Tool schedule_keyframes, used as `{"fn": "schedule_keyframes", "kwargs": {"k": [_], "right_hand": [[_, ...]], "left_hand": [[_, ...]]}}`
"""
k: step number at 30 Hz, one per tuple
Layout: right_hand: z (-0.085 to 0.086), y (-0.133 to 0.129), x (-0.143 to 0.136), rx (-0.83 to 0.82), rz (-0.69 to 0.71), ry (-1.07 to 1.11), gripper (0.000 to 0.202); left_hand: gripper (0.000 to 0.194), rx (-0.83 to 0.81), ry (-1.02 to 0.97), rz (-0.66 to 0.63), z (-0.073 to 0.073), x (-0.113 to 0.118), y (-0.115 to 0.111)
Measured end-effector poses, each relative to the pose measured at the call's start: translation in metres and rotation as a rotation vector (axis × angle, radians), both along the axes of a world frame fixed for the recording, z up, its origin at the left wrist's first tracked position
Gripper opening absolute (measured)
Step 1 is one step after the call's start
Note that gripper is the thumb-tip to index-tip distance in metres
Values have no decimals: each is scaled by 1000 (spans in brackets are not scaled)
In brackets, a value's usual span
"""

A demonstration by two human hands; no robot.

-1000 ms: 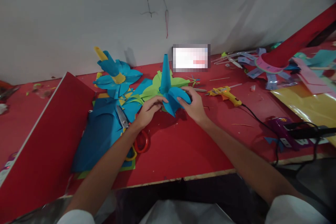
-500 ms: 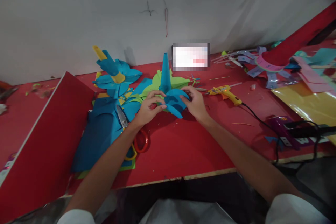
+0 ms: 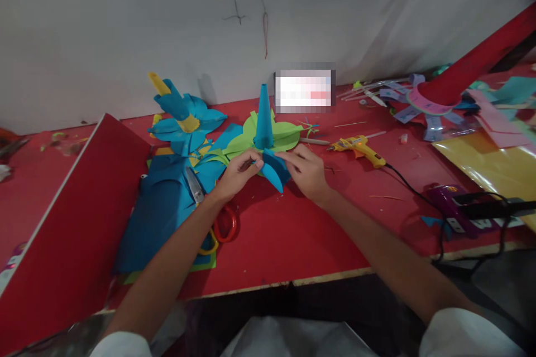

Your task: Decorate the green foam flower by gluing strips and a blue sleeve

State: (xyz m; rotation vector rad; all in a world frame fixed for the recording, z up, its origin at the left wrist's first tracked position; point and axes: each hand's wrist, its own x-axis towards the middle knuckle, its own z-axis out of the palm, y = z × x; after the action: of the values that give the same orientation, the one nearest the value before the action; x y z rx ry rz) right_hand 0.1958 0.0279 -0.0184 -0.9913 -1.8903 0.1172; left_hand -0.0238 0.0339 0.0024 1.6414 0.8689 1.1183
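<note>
A curved blue paper piece (image 3: pixel 274 174) is between my hands, in front of a blue paper cone (image 3: pixel 263 122). The cone stands upright on a green paper petal shape (image 3: pixel 285 130). My left hand (image 3: pixel 239 173) pinches the blue piece at its left edge between thumb and fingers. From the right, my right hand (image 3: pixel 305 170) grips the same piece, its index finger stretched along the top edge; its thumb is mostly hidden. Scissors (image 3: pixel 225 224) with red and yellow handles lie beside my left forearm, partly over blue paper sheets (image 3: pixel 154 212).
A yellow glue gun (image 3: pixel 360 150) with a black cord lies on the red table (image 3: pixel 293 245) to the right. A blue paper flower (image 3: pixel 188 122) stands back left. A red board (image 3: pixel 79 217) leans at left. Farther right are a purple box (image 3: pixel 454 209) and gold sheet (image 3: pixel 481 170).
The blue piece has turned and folded inward, showing less of its wide face. My right hand has shifted slightly left and down, its index finger now across the piece's top. My left hand has barely moved.
</note>
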Motion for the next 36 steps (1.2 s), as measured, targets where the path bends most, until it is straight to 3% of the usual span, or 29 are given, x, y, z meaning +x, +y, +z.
{"fn": "schedule_keyframes", "kwargs": {"k": [4, 9, 15, 26, 31, 36], "right_hand": [[-5, -4, -3, 166, 1, -198, 31], [1, -6, -2, 304, 23, -352, 29], [6, -7, -4, 344, 62, -409, 26], [0, -8, -7, -8, 133, -297, 32], [2, -2, -6, -128, 52, -98, 57], [6, -3, -9, -310, 125, 227, 35]], "left_hand": [[40, -61, 9, -9, 0, 3, -1], [40, -148, -57, 70, -1, 5, -2], [43, -190, -67, 140, -2, 6, -2], [45, -171, -70, 257, -8, 4, 3], [46, -123, -206, 389, -9, 0, 8], [47, -74, -224, 440, -6, -3, 9]]}}
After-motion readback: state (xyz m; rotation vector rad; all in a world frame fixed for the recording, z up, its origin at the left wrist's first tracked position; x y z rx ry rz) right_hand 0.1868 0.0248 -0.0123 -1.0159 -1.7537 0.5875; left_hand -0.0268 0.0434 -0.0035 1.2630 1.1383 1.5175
